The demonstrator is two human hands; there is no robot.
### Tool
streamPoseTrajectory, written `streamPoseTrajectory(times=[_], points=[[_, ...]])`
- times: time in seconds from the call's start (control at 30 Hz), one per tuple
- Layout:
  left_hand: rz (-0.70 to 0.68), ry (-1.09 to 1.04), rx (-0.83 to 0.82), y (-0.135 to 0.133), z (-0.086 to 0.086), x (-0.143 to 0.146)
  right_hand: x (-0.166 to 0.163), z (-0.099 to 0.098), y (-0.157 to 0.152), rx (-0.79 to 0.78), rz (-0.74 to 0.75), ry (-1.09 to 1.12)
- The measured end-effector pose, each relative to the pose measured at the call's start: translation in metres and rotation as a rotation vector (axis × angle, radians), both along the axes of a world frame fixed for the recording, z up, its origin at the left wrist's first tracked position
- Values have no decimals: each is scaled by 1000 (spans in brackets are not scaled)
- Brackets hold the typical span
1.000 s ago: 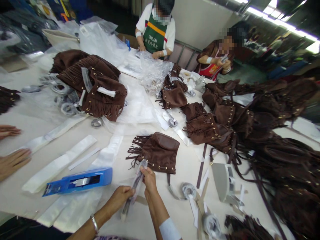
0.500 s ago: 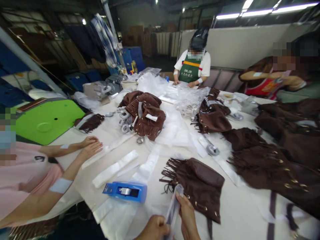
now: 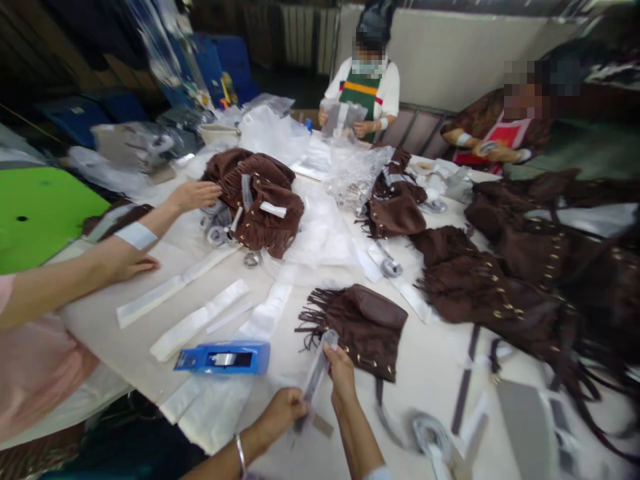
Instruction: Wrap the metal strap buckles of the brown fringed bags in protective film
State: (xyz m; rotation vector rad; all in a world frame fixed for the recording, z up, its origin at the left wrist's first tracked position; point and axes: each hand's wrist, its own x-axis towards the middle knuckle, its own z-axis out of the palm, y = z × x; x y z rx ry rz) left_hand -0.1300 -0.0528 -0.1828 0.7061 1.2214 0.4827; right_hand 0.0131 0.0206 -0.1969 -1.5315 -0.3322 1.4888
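My left hand (image 3: 281, 415) and my right hand (image 3: 341, 365) are both closed on a narrow clear plastic sleeve (image 3: 316, 377) with a dark strap inside it, held slanting above the table edge. My right hand grips its upper end, my left hand its lower part. Just beyond my right hand lies a brown fringed suede bag (image 3: 361, 325) with gold studs, flat on the white table (image 3: 430, 363).
A blue tape dispenser (image 3: 223, 358) lies left of my hands, with white plastic strips (image 3: 199, 319) beyond. A person at left reaches an arm (image 3: 165, 212) toward a pile of brown bags (image 3: 260, 198). More bags (image 3: 525, 267) fill the right. Two people work at the far side.
The camera view swung left and upward, then partly back down. My hands kept holding the sleeve. The person at left stretched one hand out to the pile of bags.
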Motion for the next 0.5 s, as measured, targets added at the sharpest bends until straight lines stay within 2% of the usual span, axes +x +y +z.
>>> streamPoseTrajectory(times=[0.13, 0.27, 0.5], points=[[-87, -30, -56, 4, 2, -3, -3, -4, 1, -10, -15, -24], [-163, -111, -22, 8, 5, -10, -2, -7, 2, 7, -28, -21], [-178, -225, -37, 23, 17, -13, -3, -4, 3, 14, -19, 2]])
